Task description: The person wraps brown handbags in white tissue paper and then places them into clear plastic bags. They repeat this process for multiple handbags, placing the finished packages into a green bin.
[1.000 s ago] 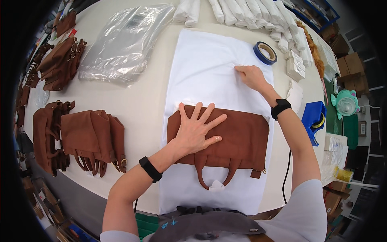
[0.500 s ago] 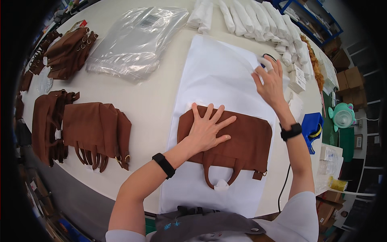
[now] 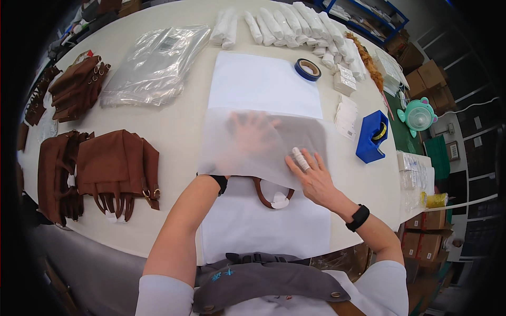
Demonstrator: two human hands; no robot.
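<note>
A brown handbag (image 3: 256, 187) lies flat, its body mostly covered by a thin translucent white sheet (image 3: 211, 142). One curved handle with a small white wrap pokes out below the sheet's near edge. My left hand (image 3: 252, 136) is beneath the sheet, its spread fingers showing blurrily through as it presses on the bag. On top of the sheet, at the bag's right part, my right hand (image 3: 314, 176) rests with fingers extended; one finger has a white wrapping. Neither hand grips anything. Under all this is a stack of white sheets (image 3: 266, 231).
A blue tape roll (image 3: 308, 69) lies beyond the sheets, with a blue tape dispenser (image 3: 372, 138) to the right. More brown bags (image 3: 113, 163) stand at the left. Clear plastic bags (image 3: 153, 66) and white wrapped rolls (image 3: 284, 23) lie farther back. A green fan (image 3: 420, 115) stands at right.
My right hand has come toward me from the far right, and the translucent sheet now lies over the bag and my left hand. The blue tape roll is now in plain sight.
</note>
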